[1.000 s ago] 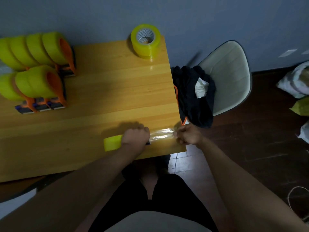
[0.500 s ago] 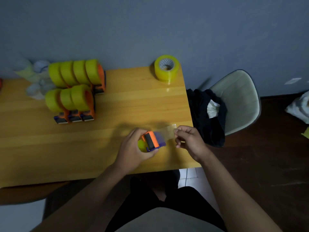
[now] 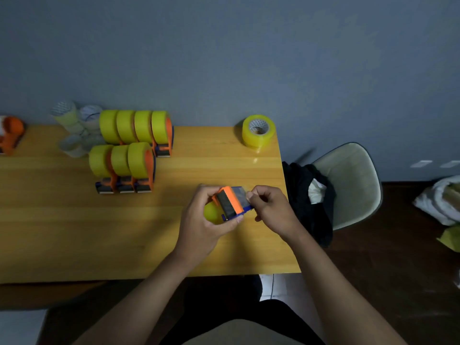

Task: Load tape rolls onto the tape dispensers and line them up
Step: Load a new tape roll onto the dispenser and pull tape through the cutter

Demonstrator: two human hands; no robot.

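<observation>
Orange plastic dispenser in left hand, glossy yellow roll.

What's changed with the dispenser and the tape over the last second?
The left hand has lifted the loaded dispenser off the table and turned its orange-and-blue head upward. The right hand, which had pulled a long stretch of clear tape sideways, has moved in close and now pinches the tape end at the head. The two rows of loaded dispensers and the spare roll haven't moved.
</observation>
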